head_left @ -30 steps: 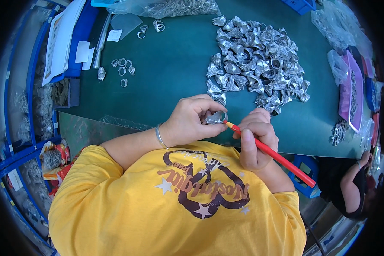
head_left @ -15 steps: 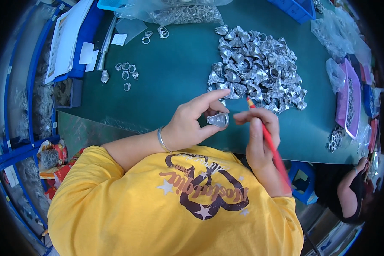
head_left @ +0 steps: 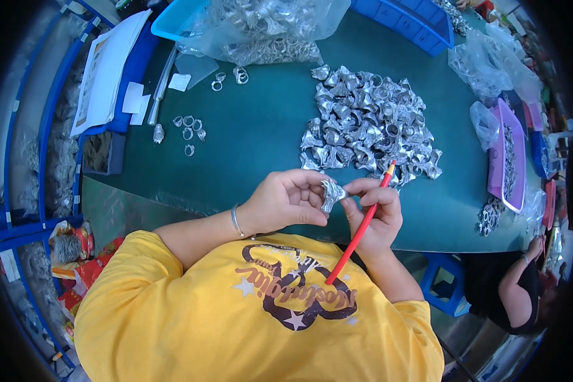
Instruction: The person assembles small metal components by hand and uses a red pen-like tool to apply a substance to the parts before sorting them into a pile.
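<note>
A chunky silver-coloured metal ring (head_left: 330, 195) is pinched in the fingers of my left hand (head_left: 285, 202), just off the near edge of the pile. My right hand (head_left: 378, 218) grips a red pencil (head_left: 356, 244), its sharpened tip pointing away from me. The thumb and forefinger of that hand also reach the right side of the ring. Beyond both hands spreads a large heap of similar silver rings (head_left: 370, 121) on the green tabletop (head_left: 248, 137).
Several smaller rings (head_left: 188, 133) and a tapered metal rod (head_left: 163, 86) lie left. At the back are a bag of rings (head_left: 267, 28) and a blue bin (head_left: 404, 22). A purple basket (head_left: 498, 153) stands right. Another person's arm (head_left: 517, 290) shows at lower right.
The ring has turned in my left hand, from its smooth hollow side to its ridged side. My right hand has come over to touch it, and the pencil now slants differently. The view has shifted.
</note>
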The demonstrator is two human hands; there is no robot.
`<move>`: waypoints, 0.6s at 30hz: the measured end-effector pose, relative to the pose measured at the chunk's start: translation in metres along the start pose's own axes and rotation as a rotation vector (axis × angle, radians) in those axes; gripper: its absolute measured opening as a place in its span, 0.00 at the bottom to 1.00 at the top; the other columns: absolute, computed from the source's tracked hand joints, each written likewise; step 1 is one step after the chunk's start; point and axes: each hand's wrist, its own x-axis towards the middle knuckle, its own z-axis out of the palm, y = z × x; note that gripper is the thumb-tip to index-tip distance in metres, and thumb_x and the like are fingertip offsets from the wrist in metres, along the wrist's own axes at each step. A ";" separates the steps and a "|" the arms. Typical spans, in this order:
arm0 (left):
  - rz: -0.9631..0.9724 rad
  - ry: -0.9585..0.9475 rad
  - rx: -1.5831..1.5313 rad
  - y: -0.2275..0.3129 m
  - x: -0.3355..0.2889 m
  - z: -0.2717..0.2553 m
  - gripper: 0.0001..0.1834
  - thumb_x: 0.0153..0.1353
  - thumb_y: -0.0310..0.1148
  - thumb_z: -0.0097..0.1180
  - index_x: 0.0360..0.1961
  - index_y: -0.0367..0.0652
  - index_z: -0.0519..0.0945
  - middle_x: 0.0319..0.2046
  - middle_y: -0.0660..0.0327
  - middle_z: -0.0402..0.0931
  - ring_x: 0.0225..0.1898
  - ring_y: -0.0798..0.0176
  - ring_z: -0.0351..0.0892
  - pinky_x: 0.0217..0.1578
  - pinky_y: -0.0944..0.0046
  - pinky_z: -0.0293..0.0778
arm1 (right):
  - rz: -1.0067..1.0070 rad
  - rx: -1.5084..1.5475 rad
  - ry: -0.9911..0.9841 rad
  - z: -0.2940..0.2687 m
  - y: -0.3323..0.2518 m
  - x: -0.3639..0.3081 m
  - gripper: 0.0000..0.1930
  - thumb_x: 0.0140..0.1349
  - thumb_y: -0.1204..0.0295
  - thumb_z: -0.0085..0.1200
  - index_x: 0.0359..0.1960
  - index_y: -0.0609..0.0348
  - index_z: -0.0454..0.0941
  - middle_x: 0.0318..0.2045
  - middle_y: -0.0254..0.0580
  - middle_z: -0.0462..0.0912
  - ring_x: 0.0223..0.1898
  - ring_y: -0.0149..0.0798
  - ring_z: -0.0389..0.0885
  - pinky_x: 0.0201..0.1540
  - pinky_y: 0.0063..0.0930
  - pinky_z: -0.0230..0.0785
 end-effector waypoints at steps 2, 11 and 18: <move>-0.028 0.066 0.090 0.008 0.002 0.008 0.24 0.51 0.15 0.58 0.51 0.31 0.71 0.42 0.54 0.74 0.40 0.63 0.78 0.40 0.67 0.77 | -0.040 -0.039 -0.007 -0.003 0.000 -0.001 0.16 0.47 0.89 0.58 0.31 0.59 0.66 0.36 0.50 0.79 0.35 0.36 0.78 0.39 0.25 0.70; 1.735 0.429 1.320 0.173 0.080 -0.015 0.20 0.50 0.18 0.60 0.45 0.37 0.71 0.42 0.50 0.74 0.43 0.53 0.77 0.43 0.61 0.73 | 0.021 0.007 0.116 -0.008 -0.008 0.001 0.11 0.53 0.88 0.52 0.33 0.61 0.65 0.38 0.54 0.79 0.42 0.40 0.78 0.47 0.29 0.68; 1.561 0.678 1.795 0.201 0.106 -0.054 0.06 0.50 0.25 0.59 0.31 0.40 0.79 0.31 0.56 0.78 0.35 0.52 0.77 0.37 0.60 0.72 | 0.067 -0.020 0.182 -0.014 -0.010 -0.006 0.10 0.55 0.87 0.50 0.33 0.61 0.65 0.37 0.52 0.79 0.41 0.37 0.77 0.48 0.29 0.68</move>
